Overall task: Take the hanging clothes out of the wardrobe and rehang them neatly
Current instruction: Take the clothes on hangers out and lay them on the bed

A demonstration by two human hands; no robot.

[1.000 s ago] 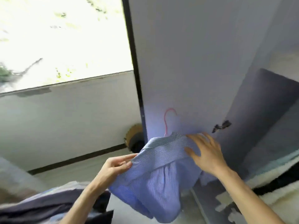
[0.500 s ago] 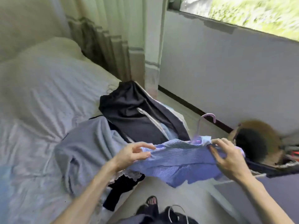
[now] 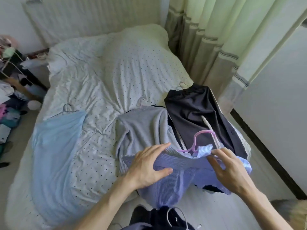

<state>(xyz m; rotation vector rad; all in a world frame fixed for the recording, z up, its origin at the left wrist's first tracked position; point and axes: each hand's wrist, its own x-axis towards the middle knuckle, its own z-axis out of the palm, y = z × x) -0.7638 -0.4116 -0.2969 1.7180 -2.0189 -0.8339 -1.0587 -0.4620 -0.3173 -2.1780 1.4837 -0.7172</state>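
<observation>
Firstly, head view: the blue striped shirt (image 3: 176, 185) sits on a pink hanger (image 3: 195, 137), held over the near edge of the bed (image 3: 103, 77), above a grey garment (image 3: 144, 128) and a dark garment (image 3: 196, 110) piled there. The step is probably squaring the shirt on the hanger. Centre the collar under the hook, draw each shoulder out to the hanger's ends, then smooth the front. The left hand (image 3: 147, 168) lies over one shoulder, thumb closed beneath, pinching the cloth. The right hand (image 3: 232, 171) curls its fingertips on the collar edge just beside the hook, gripping fabric; whether it also touches the hanger cannot be told.
</observation>
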